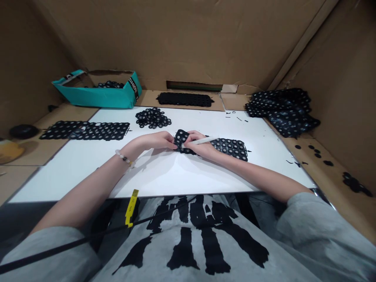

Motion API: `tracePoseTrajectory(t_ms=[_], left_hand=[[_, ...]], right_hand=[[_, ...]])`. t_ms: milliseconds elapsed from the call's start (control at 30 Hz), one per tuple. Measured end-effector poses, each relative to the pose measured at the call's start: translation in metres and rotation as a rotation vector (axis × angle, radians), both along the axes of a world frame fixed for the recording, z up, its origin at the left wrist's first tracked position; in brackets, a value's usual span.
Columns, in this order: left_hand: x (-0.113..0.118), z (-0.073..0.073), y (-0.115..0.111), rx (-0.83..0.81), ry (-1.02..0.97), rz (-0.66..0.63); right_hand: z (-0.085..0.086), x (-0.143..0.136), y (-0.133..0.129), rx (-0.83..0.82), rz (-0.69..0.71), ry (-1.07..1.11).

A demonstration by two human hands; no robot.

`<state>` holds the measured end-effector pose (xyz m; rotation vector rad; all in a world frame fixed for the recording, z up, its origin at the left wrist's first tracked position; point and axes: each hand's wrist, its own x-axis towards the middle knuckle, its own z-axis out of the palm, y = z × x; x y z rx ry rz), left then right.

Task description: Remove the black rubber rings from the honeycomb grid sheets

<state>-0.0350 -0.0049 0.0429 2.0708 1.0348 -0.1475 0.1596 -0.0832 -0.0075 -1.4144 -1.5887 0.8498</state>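
A black sheet of joined round pieces with pale centres (230,147) lies on the white board in front of me. My left hand (160,141) is closed, thumb and fingers pinching the sheet's left end. In my right hand (199,144) a white pen-like tool (207,140) is gripped like a pencil, its tip down at the left part of the sheet. That hand covers the sheet's middle, and the exact contact at the tip is too small to make out. Beyond my left hand is a pile of loose black rings (151,117).
A turquoise box (100,96) with black pieces inside stands at the back left. More black sheets (102,131) lie at left, a stack (185,99) at the back, and a heap (282,107) at right. Black scraps (298,164) dot the right edge. Cardboard walls (188,43) surround the white board (158,172).
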Motion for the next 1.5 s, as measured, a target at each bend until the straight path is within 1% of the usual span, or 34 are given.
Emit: tracePoseTrajectory(t_ms=[233, 400, 567, 667, 767, 833, 867, 967, 1033, 1167, 1267, 1367, 1433, 1500], left_hand=[[0.001, 0.001, -0.002, -0.053, -0.050, 0.037], [0.000, -0.003, 0.001, -0.121, -0.101, 0.052], [-0.002, -0.008, 0.005, -0.191, -0.162, 0.132], [-0.002, -0.007, 0.005, -0.243, -0.175, 0.085], [-0.002, -0.005, 0.004, -0.269, -0.167, 0.035], [-0.002, -0.004, 0.005, -0.222, -0.139, 0.008], [-0.003, -0.003, 0.005, -0.171, -0.115, -0.010], [-0.003, -0.001, 0.005, 0.047, -0.048, -0.052], [-0.002, 0.000, 0.003, 0.163, -0.041, -0.039], [0.006, -0.004, -0.003, 0.270, -0.093, 0.009], [0.010, -0.012, -0.006, 0.275, -0.166, 0.002], [0.011, -0.019, -0.005, 0.209, -0.238, 0.029], [0.010, -0.021, -0.003, 0.151, -0.259, 0.065], [0.009, -0.020, -0.001, 0.092, -0.264, 0.083]], right_hand=[[-0.004, 0.001, 0.005, 0.008, -0.024, 0.063], [-0.006, 0.000, 0.006, 0.018, -0.033, 0.098], [-0.005, -0.001, 0.003, 0.090, 0.007, 0.021], [-0.004, -0.003, 0.000, 0.166, 0.053, -0.064], [-0.005, -0.005, -0.001, 0.200, 0.058, -0.117], [-0.006, -0.004, 0.001, 0.202, 0.060, -0.122], [-0.007, -0.003, 0.002, 0.200, 0.063, -0.112], [-0.008, 0.001, 0.007, 0.170, 0.057, -0.037], [-0.006, 0.005, 0.009, 0.122, 0.032, 0.042], [0.001, 0.010, 0.008, 0.060, -0.002, 0.233], [0.008, 0.010, 0.006, 0.080, -0.012, 0.320], [0.012, 0.011, 0.006, 0.060, -0.010, 0.357], [0.013, 0.013, 0.007, 0.018, -0.005, 0.340], [0.011, 0.017, 0.008, -0.020, -0.003, 0.275]])
